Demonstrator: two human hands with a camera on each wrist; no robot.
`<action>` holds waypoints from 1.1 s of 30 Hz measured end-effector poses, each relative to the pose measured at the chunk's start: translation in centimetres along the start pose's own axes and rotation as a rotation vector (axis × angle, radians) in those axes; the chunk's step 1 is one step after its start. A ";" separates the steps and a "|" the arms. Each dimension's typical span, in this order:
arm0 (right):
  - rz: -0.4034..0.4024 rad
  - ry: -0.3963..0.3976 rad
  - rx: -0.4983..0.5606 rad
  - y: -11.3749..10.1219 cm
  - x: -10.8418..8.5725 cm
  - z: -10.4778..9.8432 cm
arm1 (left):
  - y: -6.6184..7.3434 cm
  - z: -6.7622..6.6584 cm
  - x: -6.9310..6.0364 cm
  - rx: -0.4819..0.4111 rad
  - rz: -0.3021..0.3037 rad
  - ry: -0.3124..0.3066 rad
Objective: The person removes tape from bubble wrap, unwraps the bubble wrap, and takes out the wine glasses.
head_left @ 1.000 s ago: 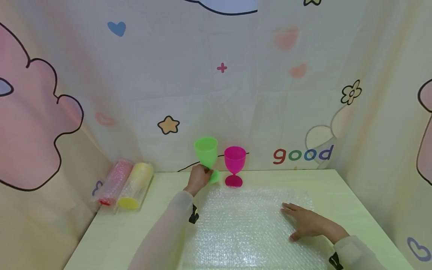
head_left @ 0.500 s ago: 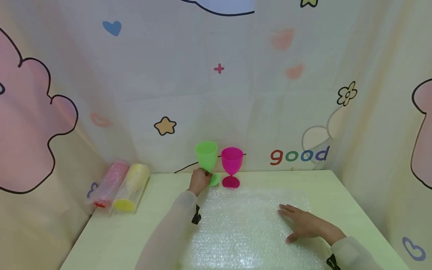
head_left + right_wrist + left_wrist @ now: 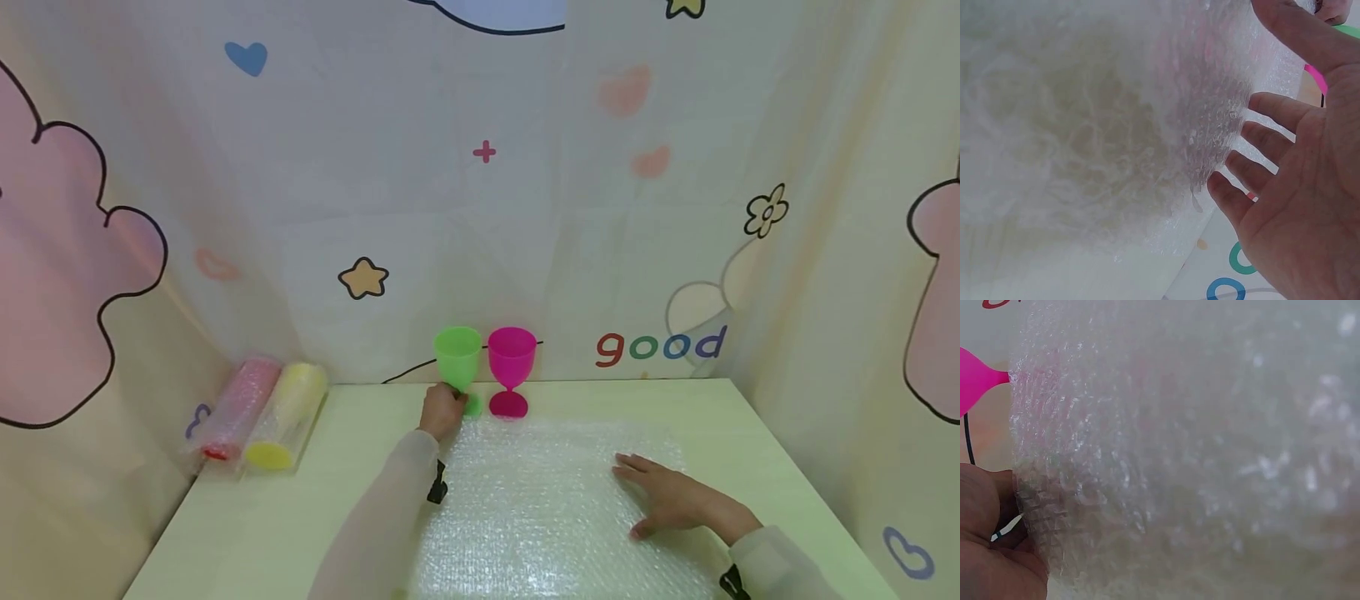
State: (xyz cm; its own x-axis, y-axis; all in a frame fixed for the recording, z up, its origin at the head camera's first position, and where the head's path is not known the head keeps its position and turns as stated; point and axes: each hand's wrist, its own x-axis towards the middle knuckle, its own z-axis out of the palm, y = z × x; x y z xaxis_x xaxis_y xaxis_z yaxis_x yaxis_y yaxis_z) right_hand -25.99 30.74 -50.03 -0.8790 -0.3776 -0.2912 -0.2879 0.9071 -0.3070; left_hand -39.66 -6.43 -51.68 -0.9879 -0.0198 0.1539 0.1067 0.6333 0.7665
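Near the table's back edge, my left hand (image 3: pixel 442 410) grips the stem of a green plastic goblet (image 3: pixel 457 354), which stands upright. Part of the goblet's stem and base is hidden behind the fingers. Just right of it a magenta goblet (image 3: pixel 512 354) stands upright on its own. A sheet of bubble wrap (image 3: pixel 547 508) lies flat over the middle of the table. My right hand (image 3: pixel 671 498) rests on the sheet's right side with fingers spread. In the right wrist view its straight fingers (image 3: pixel 1269 140) touch the bubble wrap.
To the left on the table (image 3: pixel 225 533) lie two wrapped rolls, a pink-red one (image 3: pixel 240 404) and a yellow one (image 3: pixel 288 408), side by side. A printed curtain (image 3: pixel 420 183) rises right behind the goblets.
The green goblet in my left hand has come down and a little closer to the magenta one. My right hand stays spread on the bubble wrap. The view has shifted slightly.
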 end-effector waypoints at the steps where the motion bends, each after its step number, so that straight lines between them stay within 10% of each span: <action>1: 0.004 0.000 0.001 0.0 0.0 0.0 | 0.0 0.0 0.0 -0.001 -0.004 -0.005; 20: -0.007 0.003 -0.004 0.0 0.0 0.1 | -0.6 -1.7 -0.1 -0.182 -0.028 -0.042; 33: -0.035 0.013 0.021 -0.2 -0.3 0.1 | -0.3 -5.8 -3.4 0.049 0.102 -0.168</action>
State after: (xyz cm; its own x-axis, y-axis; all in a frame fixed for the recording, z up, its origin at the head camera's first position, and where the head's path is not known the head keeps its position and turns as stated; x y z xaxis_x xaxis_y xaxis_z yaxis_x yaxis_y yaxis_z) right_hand -25.67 30.67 -49.96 -0.8737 -0.4061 -0.2679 -0.3105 0.8893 -0.3356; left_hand -35.65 -11.00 -48.79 -0.9775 0.1735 0.1201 0.2061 0.6623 0.7203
